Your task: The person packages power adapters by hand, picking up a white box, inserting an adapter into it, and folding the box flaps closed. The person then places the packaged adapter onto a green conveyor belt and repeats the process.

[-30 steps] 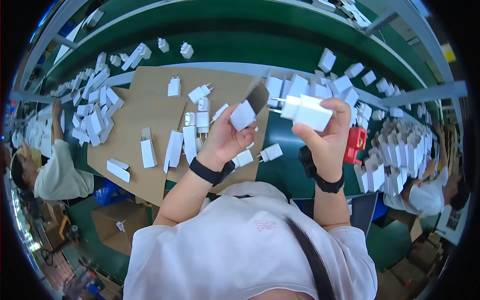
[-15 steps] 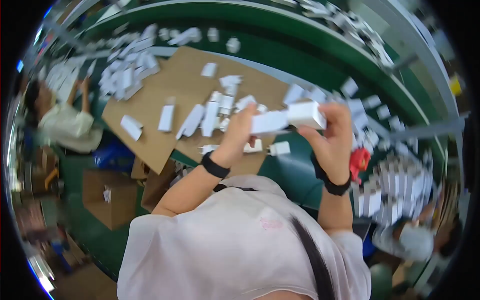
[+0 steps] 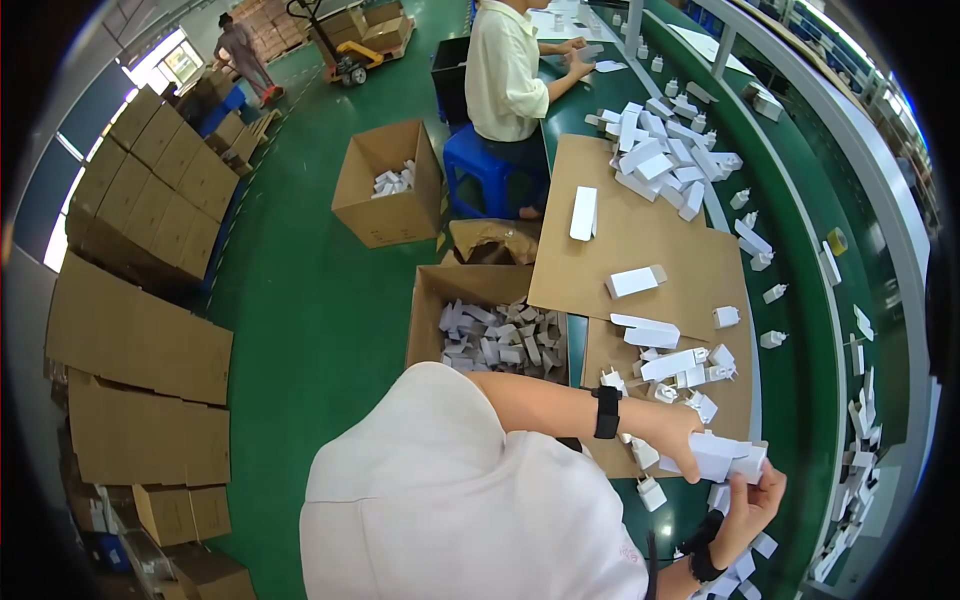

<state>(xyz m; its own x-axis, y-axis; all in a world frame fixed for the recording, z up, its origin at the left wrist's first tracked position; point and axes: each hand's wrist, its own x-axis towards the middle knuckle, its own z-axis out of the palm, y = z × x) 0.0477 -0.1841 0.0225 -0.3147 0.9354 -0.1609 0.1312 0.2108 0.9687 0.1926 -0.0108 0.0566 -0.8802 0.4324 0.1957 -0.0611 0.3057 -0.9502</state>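
At the right, my left hand (image 3: 670, 430) is closed around a small white carton (image 3: 712, 457). My right hand (image 3: 752, 502) pinches a short white block (image 3: 750, 463) at the carton's far right end. Whether the block sits inside the carton or only touches it, I cannot tell. Each wrist wears a black band. Several white plug adapters (image 3: 651, 492) lie close to my left hand, with a few open white cartons (image 3: 637, 282) on the brown cardboard sheet (image 3: 560, 280).
A pile of white cartons (image 3: 655, 165) lies farther along the bench. A cardboard box (image 3: 425, 310) full of small white pieces stands beside me. Another person (image 3: 505, 75) works at the bench's far end, near a blue stool (image 3: 490, 170). A conveyor (image 3: 790, 400) runs along the right.
The view has swung left, bringing the floor boxes and the bench's far end into sight. Both hands still hold the carton and block, now seen farther right in the picture.
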